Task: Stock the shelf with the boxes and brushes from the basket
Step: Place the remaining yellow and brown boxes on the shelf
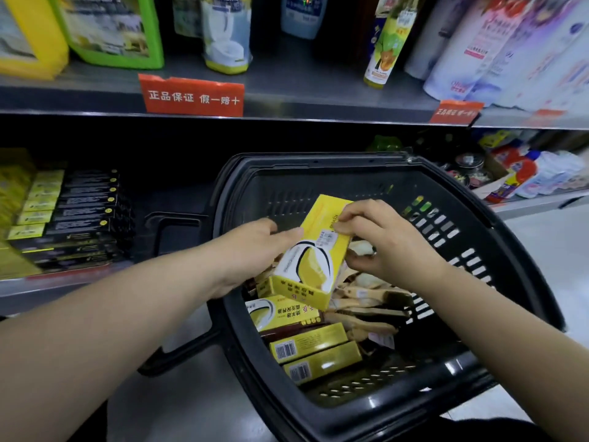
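A yellow box (314, 253) with a white and black shoe picture hangs tilted above the black basket (497, 250). My right hand (382, 240) pinches its right edge with fingers on top and thumb below. My left hand (251, 247) touches the box's left side with straight fingers. Inside the basket lie several more yellow boxes (307, 344) at the left and a pile of wooden brushes (366, 309) at the right. The lower shelf (178, 199) at the left holds a stack of black and yellow boxes (73, 212).
The upper shelf (318, 90) carries bottles, cleaner packs and two red price tags (192, 96). More goods stand on the lower shelf at the far right (526, 173). The basket's handle (165, 224) hangs down its left side. Grey floor shows below.
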{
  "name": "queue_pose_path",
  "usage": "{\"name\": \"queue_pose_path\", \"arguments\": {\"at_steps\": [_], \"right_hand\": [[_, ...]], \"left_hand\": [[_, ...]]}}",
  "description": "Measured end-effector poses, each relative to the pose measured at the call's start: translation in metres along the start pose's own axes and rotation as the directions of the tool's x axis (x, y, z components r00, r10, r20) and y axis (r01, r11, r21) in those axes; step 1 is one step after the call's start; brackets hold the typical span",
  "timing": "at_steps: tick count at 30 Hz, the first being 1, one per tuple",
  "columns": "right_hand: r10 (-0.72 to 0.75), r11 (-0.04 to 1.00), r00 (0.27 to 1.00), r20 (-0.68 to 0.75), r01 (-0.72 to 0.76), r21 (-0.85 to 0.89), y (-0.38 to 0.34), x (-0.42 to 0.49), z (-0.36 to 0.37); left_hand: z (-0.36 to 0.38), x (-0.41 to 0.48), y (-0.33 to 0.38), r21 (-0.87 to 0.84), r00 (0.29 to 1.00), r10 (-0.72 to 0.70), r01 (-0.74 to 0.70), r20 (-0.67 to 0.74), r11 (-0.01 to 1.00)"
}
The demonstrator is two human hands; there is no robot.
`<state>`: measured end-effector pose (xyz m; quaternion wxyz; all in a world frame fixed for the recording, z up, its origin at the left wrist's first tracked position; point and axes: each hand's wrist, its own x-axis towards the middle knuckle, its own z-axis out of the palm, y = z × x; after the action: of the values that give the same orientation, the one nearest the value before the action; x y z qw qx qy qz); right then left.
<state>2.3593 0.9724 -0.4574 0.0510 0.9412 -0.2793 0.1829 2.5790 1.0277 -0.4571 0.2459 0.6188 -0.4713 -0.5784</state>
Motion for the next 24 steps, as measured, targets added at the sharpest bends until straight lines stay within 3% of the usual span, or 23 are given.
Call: {"name": "queue_pose_path", "arguments": {"at_steps": [3, 5, 7, 8, 10, 12, 14, 16, 19, 24], "right_hand": [[-0.095, 0.995, 0.990, -0.101, 0.092, -0.034, -0.005, 0.005, 0.007], [-0.047, 0.999, 0.991, -0.128, 0.047, -0.002, -0.006, 0.009, 0.016], [0.226, 0.964, 0.972, -0.068, -0.213, 0.157, -0.006, 0.013, 0.029], [0.378, 0.897, 0.923, 0.068, -0.383, 0.218, -0.005, 0.013, 0.036], [0.467, 0.786, 0.716, 0.518, -0.605, 0.126, 0.001, 0.006, 0.055], [0.303, 0.820, 0.388, 0.870, -0.571, -0.032, 0.004, -0.013, 0.081], [0.185, 0.865, 0.143, 0.972, -0.493, -0.092, -0.003, -0.033, 0.105], [0.142, 0.883, 0.032, 0.989, -0.456, -0.112, -0.011, -0.045, 0.124], [0.089, 0.936, 0.026, 0.996, -0.345, -0.074, -0.021, -0.048, 0.140], [0.073, 0.994, 0.126, 0.989, -0.096, -0.061, -0.021, -0.045, 0.144]], "left_hand": [[0.003, -0.002, -0.001, -0.210, 0.995, -0.027, 0.047, 0.099, 0.977], [0.003, -0.003, -0.002, -0.301, 0.994, 0.000, 0.033, 0.109, 0.953], [0.001, -0.002, -0.003, -0.355, 0.998, -0.008, 0.031, 0.067, 0.934], [0.000, -0.002, -0.003, -0.376, 0.999, -0.021, 0.034, 0.037, 0.926], [-0.001, 0.000, -0.004, -0.384, 1.000, -0.030, 0.025, -0.006, 0.923], [-0.001, 0.001, -0.005, -0.352, 1.000, -0.005, -0.005, -0.025, 0.936], [-0.001, 0.001, -0.006, -0.318, 0.999, 0.020, -0.029, -0.030, 0.948], [0.000, 0.001, -0.008, -0.270, 0.999, 0.034, -0.037, -0.015, 0.962], [0.002, 0.002, -0.010, -0.193, 0.999, 0.050, -0.049, 0.004, 0.980], [0.003, 0.002, -0.008, -0.167, 0.999, 0.042, -0.045, -0.026, 0.985]]}}
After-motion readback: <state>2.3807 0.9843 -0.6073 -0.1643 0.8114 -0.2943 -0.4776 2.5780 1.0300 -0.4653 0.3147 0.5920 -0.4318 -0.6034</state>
